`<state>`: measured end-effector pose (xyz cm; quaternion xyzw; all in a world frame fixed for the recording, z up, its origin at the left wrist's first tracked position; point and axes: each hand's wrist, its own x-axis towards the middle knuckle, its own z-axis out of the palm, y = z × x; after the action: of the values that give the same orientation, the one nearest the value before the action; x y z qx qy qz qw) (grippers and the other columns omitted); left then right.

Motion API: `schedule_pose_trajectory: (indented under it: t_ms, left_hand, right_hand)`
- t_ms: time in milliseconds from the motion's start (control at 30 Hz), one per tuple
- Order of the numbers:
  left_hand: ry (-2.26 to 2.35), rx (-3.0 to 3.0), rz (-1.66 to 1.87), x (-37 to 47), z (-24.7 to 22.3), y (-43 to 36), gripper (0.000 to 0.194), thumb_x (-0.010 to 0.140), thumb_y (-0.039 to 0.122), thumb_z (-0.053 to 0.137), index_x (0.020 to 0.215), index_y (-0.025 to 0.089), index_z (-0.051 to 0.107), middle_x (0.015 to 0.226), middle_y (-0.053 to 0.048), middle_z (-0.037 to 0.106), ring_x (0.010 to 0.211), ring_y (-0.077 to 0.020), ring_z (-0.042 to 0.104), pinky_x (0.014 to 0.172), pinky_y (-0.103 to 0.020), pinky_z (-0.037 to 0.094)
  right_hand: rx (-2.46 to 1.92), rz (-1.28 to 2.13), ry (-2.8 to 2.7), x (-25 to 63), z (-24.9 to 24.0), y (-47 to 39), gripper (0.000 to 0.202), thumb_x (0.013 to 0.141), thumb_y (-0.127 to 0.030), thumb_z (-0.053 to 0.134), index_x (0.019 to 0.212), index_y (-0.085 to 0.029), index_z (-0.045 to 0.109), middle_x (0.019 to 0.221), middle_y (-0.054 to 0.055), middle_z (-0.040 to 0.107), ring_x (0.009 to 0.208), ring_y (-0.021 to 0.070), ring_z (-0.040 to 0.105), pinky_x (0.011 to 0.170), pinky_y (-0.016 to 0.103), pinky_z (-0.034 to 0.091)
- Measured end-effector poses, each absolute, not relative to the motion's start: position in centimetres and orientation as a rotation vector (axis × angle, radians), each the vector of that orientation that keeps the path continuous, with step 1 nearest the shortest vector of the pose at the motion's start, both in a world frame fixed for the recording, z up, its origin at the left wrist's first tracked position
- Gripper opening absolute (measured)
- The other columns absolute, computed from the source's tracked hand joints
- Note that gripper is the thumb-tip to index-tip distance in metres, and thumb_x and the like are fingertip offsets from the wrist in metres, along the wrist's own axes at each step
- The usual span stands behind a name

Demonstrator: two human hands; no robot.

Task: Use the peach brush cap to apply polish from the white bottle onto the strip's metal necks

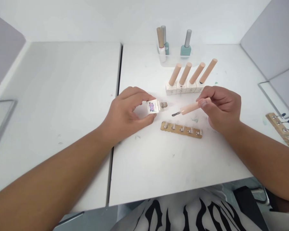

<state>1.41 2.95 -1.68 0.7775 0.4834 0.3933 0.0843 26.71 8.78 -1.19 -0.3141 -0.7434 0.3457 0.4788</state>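
My left hand (132, 112) grips a small white nail polish bottle (152, 106) with a purple flower on its label. The bottle is tipped sideways, its uncapped neck (163, 105) pointing right. Between the fingers of my right hand (219, 107) is the peach-coloured polish brush (191, 107), its dark bristle tip (175, 114) aimed left and down, a short way from the neck. Just below the brush lies a wooden strip (181, 129) with several small metal mounts and what look like clear nail tips on it.
Behind my hands stand several white bottles (180, 89) in a row with peach caps. A clear tray (173, 61) at the back holds teal bottles (185, 50) and a gold-capped one (160, 38). At right is another wooden strip (280, 130) with dark tips. A gap (120, 69) divides the tabletop.
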Motion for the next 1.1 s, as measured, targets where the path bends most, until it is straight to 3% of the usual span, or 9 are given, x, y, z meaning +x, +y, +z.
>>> schedule_pose_trajectory:
  t_ms: [300, 500, 733, 933, 1100]
  left_hand:
    - [1.454, 2.306, 1.158, 1.09, -1.68, 2.91, 0.026, 0.075, 0.021, 0.07, 0.099, 0.028, 0.062, 0.092, 0.001, 0.063, 0.085, -0.0178, 0.058, 0.064, -0.035, 0.05]
    - [1.533, 2.279, 1.078, 1.18, -1.47, 2.7, 0.02, 0.08, 0.026, 0.065, 0.098, 0.031, 0.06, 0.093, 0.0, 0.063, 0.086, -0.0185, 0.059, 0.065, -0.038, 0.05]
    - [1.482, 2.318, 1.122, 1.1, -1.54, 2.87, 0.022, 0.076, 0.023, 0.069, 0.097, 0.026, 0.061, 0.091, 0.001, 0.063, 0.084, -0.0165, 0.058, 0.063, -0.035, 0.049]
    - [1.539, 2.272, 1.061, 1.07, -1.48, 2.65, 0.021, 0.079, 0.026, 0.065, 0.099, 0.03, 0.06, 0.095, 0.001, 0.063, 0.088, -0.0178, 0.058, 0.067, -0.036, 0.049]
    - [1.561, 2.26, 1.056, 1.28, -1.34, 2.5, 0.018, 0.08, 0.029, 0.064, 0.097, 0.032, 0.06, 0.093, 0.001, 0.063, 0.088, -0.019, 0.059, 0.068, -0.037, 0.05]
  right_hand:
    - [-0.637, 0.963, -2.004, 27.24, -0.75, 9.08, 0.011, 0.083, -0.022, 0.06, 0.072, -0.023, 0.062, 0.057, -0.003, 0.049, 0.054, 0.0105, 0.046, 0.053, 0.03, 0.039]
    - [-0.694, 0.937, -2.095, 27.26, -0.67, 9.14, 0.013, 0.084, -0.033, 0.057, 0.073, -0.025, 0.06, 0.057, -0.001, 0.049, 0.054, 0.0135, 0.048, 0.053, 0.033, 0.043]
    - [-0.669, 0.928, -2.1, 27.37, -0.71, 9.2, 0.011, 0.083, -0.029, 0.058, 0.073, -0.025, 0.06, 0.058, -0.001, 0.05, 0.055, 0.0138, 0.049, 0.053, 0.033, 0.043]
    - [-0.643, 0.923, -2.095, 27.32, -0.7, 9.34, 0.011, 0.082, -0.026, 0.058, 0.072, -0.025, 0.061, 0.057, -0.002, 0.049, 0.055, 0.0133, 0.048, 0.052, 0.032, 0.041]
    - [-0.697, 0.926, -2.097, 27.38, -0.88, 9.42, 0.013, 0.083, -0.033, 0.059, 0.072, -0.026, 0.062, 0.058, -0.001, 0.049, 0.055, 0.0137, 0.048, 0.054, 0.033, 0.043]
